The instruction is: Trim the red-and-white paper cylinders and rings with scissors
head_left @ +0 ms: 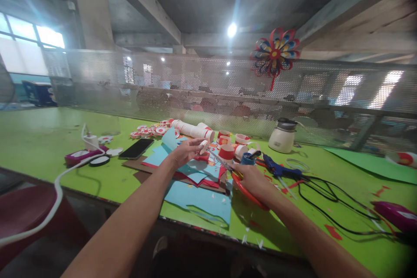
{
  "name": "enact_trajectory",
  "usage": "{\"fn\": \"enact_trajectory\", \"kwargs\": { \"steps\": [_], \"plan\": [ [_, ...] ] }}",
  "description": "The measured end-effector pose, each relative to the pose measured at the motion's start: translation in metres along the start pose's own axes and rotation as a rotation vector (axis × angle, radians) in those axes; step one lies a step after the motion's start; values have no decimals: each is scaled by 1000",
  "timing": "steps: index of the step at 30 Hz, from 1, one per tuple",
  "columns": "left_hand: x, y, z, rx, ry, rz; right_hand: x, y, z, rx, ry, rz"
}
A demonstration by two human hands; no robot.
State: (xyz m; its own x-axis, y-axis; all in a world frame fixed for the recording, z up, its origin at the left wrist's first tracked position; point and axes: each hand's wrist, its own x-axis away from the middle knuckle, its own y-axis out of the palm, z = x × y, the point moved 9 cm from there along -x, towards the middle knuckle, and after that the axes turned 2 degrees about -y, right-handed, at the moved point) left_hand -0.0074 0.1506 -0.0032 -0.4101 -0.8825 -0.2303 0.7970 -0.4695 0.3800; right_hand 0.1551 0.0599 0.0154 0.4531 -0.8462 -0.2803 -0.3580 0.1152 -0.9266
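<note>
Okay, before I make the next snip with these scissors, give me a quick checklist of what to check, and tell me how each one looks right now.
1. Right hand grips the scissors: ok.
2. Left hand holds the small paper piece at the blade tips: ok.
3. Left fingers clear of the blades: cannot tell, too small and blurred.
4. Blades open around the piece: cannot tell.
5. Blue paper sheets lie flat under the hands: ok, though one overhangs the green table's front edge.
6. Glue gun and black cable apart from the right hand: ok, they lie beside it.
</note>
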Motion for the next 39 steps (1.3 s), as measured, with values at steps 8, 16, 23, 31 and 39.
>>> {"fn": "enact_trajectory", "kwargs": {
  "steps": [8, 16, 23, 31, 39],
  "plan": [
    [1, -1, 0, -4, -14, -3, -1, 2, 1, -2, -17, -11],
    [2, 0, 1, -5, -21, -4, -3, 5, 3, -15, -30, -22],
    [3, -1, 2, -16, -14, -7, -2, 3, 1, -23, -11, -40],
    [1, 1, 0, -41, -21, -27, 0, 1, -1, -16, -18, -22],
    [0, 2, 0, 16, 2, -47, 1, 1, -1, 6, -13, -13]
  ]
}}
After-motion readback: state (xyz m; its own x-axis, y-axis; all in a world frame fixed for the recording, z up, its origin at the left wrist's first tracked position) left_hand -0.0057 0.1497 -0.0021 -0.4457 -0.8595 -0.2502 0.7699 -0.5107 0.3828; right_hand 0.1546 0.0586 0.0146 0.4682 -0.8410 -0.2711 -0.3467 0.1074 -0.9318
